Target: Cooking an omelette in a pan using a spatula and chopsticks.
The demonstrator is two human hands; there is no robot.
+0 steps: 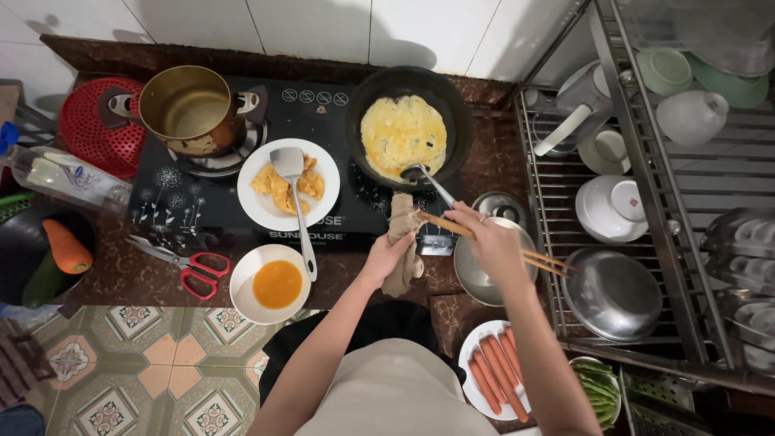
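Note:
A black frying pan [462,121] sits on the right side of the black stove and holds a yellow omelette [402,133]. My left hand [386,257] grips a beige cloth [401,230] wrapped around the pan's handle. My right hand [487,238] holds a pair of wooden chopsticks [551,262] together with a metal spoon [416,172], whose bowl rests at the omelette's near edge.
A white plate [260,211] with egg pieces and a spatula [289,161] lies mid-stove, beside a brass pot [190,109]. A bowl of beaten egg [277,284], red scissors [194,270], a metal bowl [475,274] and a plate of sausages [496,371] lie near. A dish rack [646,202] stands right.

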